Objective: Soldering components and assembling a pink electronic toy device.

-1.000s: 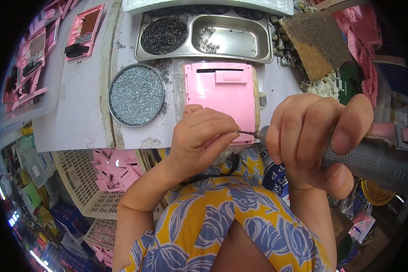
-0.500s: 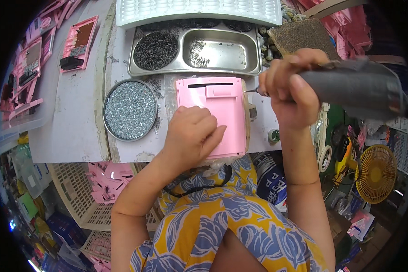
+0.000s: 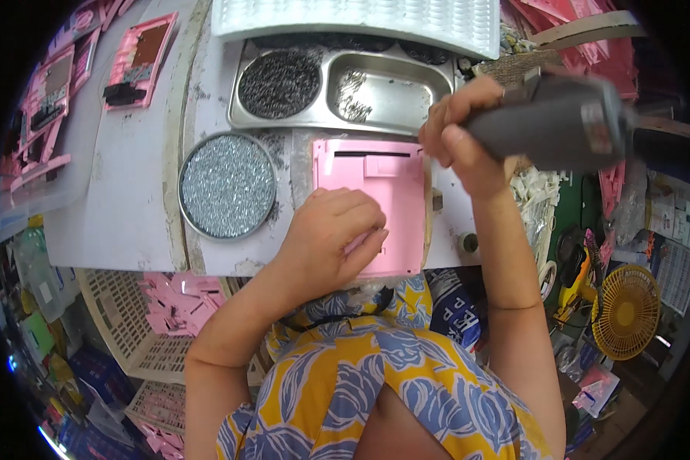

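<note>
A pink plastic housing [image 3: 397, 222] with a dark slot along its far edge lies at the table's front edge. My left hand [image 3: 333, 234] rests on its left side, fingers curled and thumb drawn in; what they may hold is hidden. My right hand [image 3: 468, 138] is closed round a dark grey power screwdriver [image 3: 552, 126], held over the housing's far right corner. Its body points right and looks blurred; my fingers hide the tip. Left of the housing stands a round dish of silvery screws [image 3: 228, 185].
Behind the housing sits a steel tray [image 3: 395, 86] with dark screws [image 3: 280, 84] in one compartment. A white foam tray [image 3: 353, 19] lies beyond. Pink assemblies [image 3: 139, 61] are at the left. Below the table is a basket [image 3: 123, 322] of pink parts; a yellow fan [image 3: 625, 312] stands right.
The view has shifted slightly. My right hand and the screwdriver have moved a little up and inward, and the bit seen earlier by the housing's right edge is hidden. The left hand stays on the housing.
</note>
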`<action>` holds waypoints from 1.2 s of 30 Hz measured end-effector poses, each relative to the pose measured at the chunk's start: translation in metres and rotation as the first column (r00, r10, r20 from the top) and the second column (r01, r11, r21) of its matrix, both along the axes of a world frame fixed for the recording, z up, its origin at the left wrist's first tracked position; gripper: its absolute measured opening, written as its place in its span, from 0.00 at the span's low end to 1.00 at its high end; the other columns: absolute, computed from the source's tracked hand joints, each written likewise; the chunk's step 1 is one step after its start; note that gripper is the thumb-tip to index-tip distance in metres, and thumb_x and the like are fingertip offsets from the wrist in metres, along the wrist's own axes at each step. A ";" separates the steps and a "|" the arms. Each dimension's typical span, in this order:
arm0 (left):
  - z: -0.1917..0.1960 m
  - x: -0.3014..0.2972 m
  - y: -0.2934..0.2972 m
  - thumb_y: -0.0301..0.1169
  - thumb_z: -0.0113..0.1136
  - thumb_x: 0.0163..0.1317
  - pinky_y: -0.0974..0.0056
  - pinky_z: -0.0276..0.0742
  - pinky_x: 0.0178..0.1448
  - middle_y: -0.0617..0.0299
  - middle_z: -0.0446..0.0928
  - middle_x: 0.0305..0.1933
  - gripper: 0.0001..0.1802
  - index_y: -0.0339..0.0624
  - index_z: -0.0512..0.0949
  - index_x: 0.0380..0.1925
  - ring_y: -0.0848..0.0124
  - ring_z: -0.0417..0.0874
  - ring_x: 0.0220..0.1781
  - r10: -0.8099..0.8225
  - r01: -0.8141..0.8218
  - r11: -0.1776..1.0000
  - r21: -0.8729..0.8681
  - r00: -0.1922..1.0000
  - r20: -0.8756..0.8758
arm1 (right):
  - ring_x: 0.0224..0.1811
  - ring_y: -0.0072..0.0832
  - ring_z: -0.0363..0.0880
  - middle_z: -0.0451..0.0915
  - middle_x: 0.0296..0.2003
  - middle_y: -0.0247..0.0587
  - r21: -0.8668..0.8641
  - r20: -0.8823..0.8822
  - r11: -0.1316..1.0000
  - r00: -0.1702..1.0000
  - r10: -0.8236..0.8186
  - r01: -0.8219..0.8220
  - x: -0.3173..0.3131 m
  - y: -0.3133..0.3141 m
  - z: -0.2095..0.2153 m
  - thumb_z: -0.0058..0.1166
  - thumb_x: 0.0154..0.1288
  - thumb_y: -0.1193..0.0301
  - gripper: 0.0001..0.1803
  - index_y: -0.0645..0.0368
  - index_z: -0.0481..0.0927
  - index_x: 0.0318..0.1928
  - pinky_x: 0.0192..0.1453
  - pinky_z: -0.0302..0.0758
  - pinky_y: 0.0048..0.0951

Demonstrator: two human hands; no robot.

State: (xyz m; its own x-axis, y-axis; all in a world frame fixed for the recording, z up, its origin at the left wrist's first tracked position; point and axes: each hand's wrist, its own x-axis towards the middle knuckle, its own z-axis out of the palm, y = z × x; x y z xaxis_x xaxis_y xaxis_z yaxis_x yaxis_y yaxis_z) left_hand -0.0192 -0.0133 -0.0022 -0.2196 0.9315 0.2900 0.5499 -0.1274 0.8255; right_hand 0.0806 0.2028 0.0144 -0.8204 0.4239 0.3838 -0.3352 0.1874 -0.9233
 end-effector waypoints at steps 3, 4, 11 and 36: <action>-0.008 0.001 -0.006 0.21 0.68 0.56 0.61 0.74 0.43 0.57 0.84 0.36 0.08 0.40 0.83 0.37 0.62 0.83 0.36 0.062 -0.068 0.995 0.078 0.995 0.075 | 0.18 0.21 0.65 0.69 0.18 0.32 -0.167 -0.113 0.984 0.992 0.047 -0.065 -0.005 -0.021 0.039 0.62 0.65 0.67 0.18 0.56 0.70 0.50 0.24 0.69 0.27; -0.007 0.002 -0.006 0.21 0.68 0.56 0.61 0.74 0.43 0.57 0.84 0.36 0.09 0.40 0.83 0.37 0.62 0.83 0.35 0.087 -0.094 0.992 0.085 0.993 0.082 | 0.17 0.21 0.66 0.68 0.17 0.30 -0.210 -0.171 0.963 0.976 0.137 -0.172 -0.001 -0.028 0.058 0.63 0.65 0.65 0.19 0.55 0.70 0.50 0.23 0.68 0.26; 0.001 0.007 -0.009 0.23 0.71 0.55 0.61 0.73 0.44 0.62 0.84 0.32 0.08 0.43 0.84 0.36 0.64 0.83 0.33 0.143 -0.157 0.980 0.121 0.983 0.113 | 0.14 0.22 0.66 0.68 0.15 0.26 -0.315 -0.189 0.918 0.964 0.189 -0.242 0.014 -0.075 0.075 0.66 0.64 0.65 0.18 0.50 0.70 0.48 0.19 0.66 0.25; -0.031 -0.098 -0.070 0.31 0.67 0.59 0.53 0.59 0.54 0.67 0.77 0.34 0.04 0.48 0.81 0.28 0.64 0.75 0.42 0.562 -0.656 0.754 -0.030 0.669 -0.486 | 0.16 0.22 0.64 0.70 0.18 0.37 0.046 -0.077 0.978 0.975 0.208 -0.205 -0.084 -0.065 -0.003 0.60 0.68 0.71 0.13 0.57 0.66 0.38 0.22 0.66 0.29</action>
